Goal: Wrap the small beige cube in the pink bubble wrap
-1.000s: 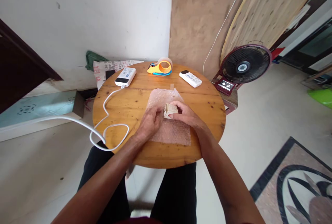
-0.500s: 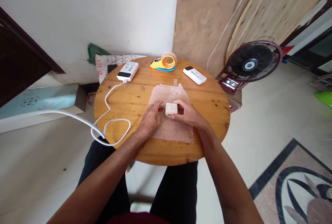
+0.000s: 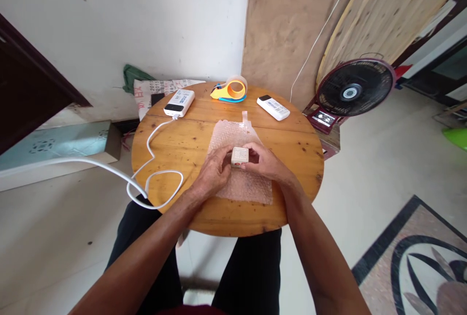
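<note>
A small printed cardboard box [image 3: 240,155] stands over the middle of a sheet of bubble wrap [image 3: 248,186] on the round wooden table. My right hand [image 3: 268,160] grips the box from its right side, thumb at the front and fingers behind. On the other side, my left hand [image 3: 216,169] has its curled fingers against the box's left face. At the far edge of the wrap a short strip of clear tape [image 3: 244,116] sticks out onto the wood.
An orange tape dispenser [image 3: 230,90] lies at the table's back edge. White power banks sit at the back left [image 3: 180,102] and back right [image 3: 273,107]. From the left one, a white cable [image 3: 149,142] loops over the table's left edge. A fan [image 3: 352,89] stands to the right.
The box and both hands have barely moved. The far edge of the bubble wrap, with its tape strip, has shifted slightly.
</note>
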A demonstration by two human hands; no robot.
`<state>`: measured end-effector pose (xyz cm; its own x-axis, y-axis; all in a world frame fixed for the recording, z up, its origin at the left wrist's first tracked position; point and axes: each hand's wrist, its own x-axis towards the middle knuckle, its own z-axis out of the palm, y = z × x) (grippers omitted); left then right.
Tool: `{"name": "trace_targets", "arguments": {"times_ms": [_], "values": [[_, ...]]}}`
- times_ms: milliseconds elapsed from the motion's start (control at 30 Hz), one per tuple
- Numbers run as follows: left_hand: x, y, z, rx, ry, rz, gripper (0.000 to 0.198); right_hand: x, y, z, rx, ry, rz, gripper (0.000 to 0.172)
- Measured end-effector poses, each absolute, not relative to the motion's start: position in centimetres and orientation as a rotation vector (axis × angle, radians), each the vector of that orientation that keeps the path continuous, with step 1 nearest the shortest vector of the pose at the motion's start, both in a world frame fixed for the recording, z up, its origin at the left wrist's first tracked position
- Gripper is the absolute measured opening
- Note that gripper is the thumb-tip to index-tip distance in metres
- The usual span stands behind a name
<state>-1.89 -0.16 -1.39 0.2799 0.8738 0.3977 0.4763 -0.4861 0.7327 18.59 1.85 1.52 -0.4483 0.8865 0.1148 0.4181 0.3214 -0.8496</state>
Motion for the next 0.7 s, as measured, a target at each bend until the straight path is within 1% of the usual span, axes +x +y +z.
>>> {"name": "trace_targets", "arguments": {"times_ms": [200, 433, 500, 600, 633, 700], "values": [[-1.8, -0.2, -1.2, 2.114, 1.255, 1.064, 0.056, 18.3, 1.7, 1.8, -1.142, -1.984, 1.024, 0.035], [-1.8, -0.2, -1.4, 2.135, 1.262, 1.047, 0.059, 18.5, 1.9, 1.4, -1.168, -1.999, 1.020, 0.038], [-1.8, -0.1, -1.5, 2.125, 1.254, 1.046, 0.061, 18.5, 1.8, 1.4, -1.130, -1.993, 1.067, 0.044], [-1.9, -0.1, -1.8, 2.102, 1.233, 1.057, 0.064, 18.6, 1.5, 2.1, -1.129, -1.960, 1.078, 0.059], [-1.9, 0.0, -1.9, 2.090, 1.224, 1.067, 0.064, 18.5, 1.2, 2.6, -1.182, -1.949, 1.025, 0.060], [-1.8, 0.1, -2.1, 2.063, 1.203, 1.089, 0.064, 18.5, 0.4, 4.0, -1.338, -1.929, 0.847, 0.049]]}}
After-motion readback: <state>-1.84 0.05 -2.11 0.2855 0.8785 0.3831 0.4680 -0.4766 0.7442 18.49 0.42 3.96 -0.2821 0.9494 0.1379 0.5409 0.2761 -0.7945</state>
